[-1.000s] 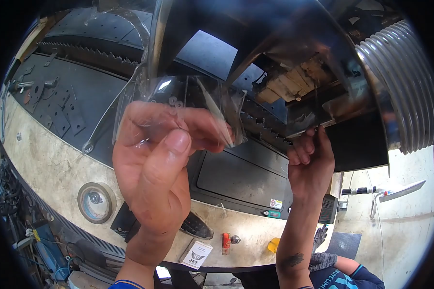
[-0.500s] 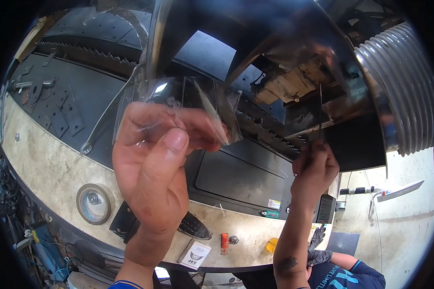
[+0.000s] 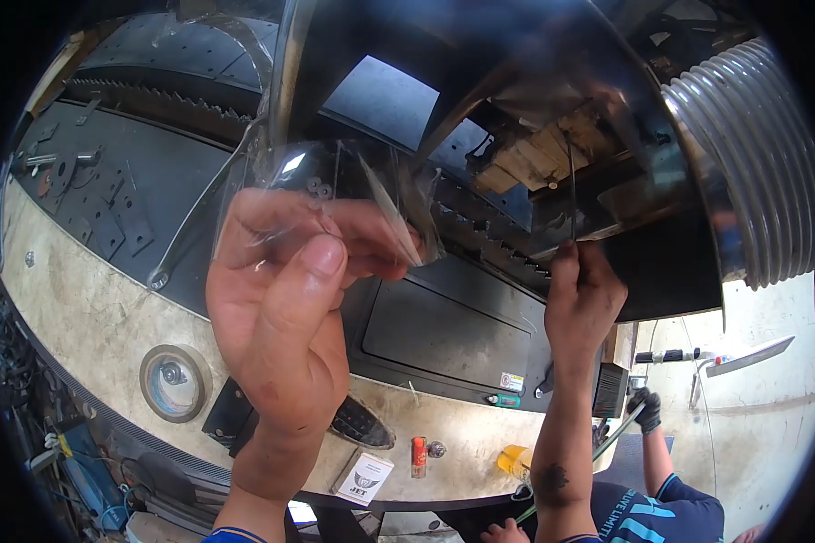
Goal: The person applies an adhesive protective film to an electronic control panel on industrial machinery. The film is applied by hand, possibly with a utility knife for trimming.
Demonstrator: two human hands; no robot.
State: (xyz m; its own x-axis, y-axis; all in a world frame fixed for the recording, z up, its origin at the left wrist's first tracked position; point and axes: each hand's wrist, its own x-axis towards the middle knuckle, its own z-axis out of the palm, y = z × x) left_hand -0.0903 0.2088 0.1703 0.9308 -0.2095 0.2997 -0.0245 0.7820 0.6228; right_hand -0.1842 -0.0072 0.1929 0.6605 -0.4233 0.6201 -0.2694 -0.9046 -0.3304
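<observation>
My left hand [image 3: 285, 308] pinches a clear plastic sheet [image 3: 292, 165] between thumb and fingers, lifting it in front of the dark machine housing [image 3: 480, 54]. Tiny round washer-like pieces show through the plastic above the fingertips. Under the housing at the right, my right hand [image 3: 587, 288] is closed around a thin dark metal rod [image 3: 572, 195]. The rod points upward, its tip overlapping a dusty tan metal block [image 3: 548, 156] inside the housing; its lower end is hidden in the fist.
A clear ribbed hose [image 3: 743, 163] runs down the right. The pale bench edge bears a tape roll [image 3: 200, 385], a white JET box [image 3: 364, 477], a red lighter [image 3: 418, 457] and a yellow object [image 3: 513, 461]. Flat metal plates [image 3: 104, 231] lie left. A person [image 3: 666, 507] with a gloved hand holds a pole.
My right hand and the rod have shifted slightly up and left. The left hand stays nearly still with the plastic. The co-worker's gloved hand has moved right and up, with a pole now showing.
</observation>
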